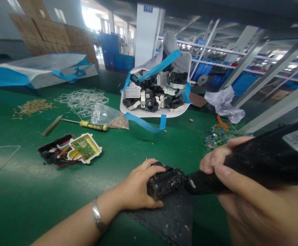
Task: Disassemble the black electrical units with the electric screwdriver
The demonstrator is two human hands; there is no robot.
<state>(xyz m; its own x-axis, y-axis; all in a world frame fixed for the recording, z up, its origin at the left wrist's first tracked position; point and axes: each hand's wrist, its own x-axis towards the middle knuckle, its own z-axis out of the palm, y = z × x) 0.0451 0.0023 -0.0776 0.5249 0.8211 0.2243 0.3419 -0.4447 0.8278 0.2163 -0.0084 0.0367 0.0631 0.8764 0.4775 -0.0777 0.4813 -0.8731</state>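
My left hand (141, 184) is wrapped round a black, scuffed plastic housing (168, 182), pressed down on a dark mat (174, 218). My right hand (243, 177) grips a bulky black power tool (264, 157) with a white label. The tool's narrow nose points left and meets or nearly meets the housing's right end; its tip is hard to make out. Left of my left hand lies an opened device (55, 150) with red and yellow wires and a circuit board in a white cover (87, 147).
A white bag (155, 111) full of device parts stands at the back. Nearby are a yellow-handled screwdriver (93, 125), a plastic bag of screws (119, 122), white wire loops (83, 100), a small tan heap (34, 107), blue components (219, 135) and crumpled paper (225, 102).
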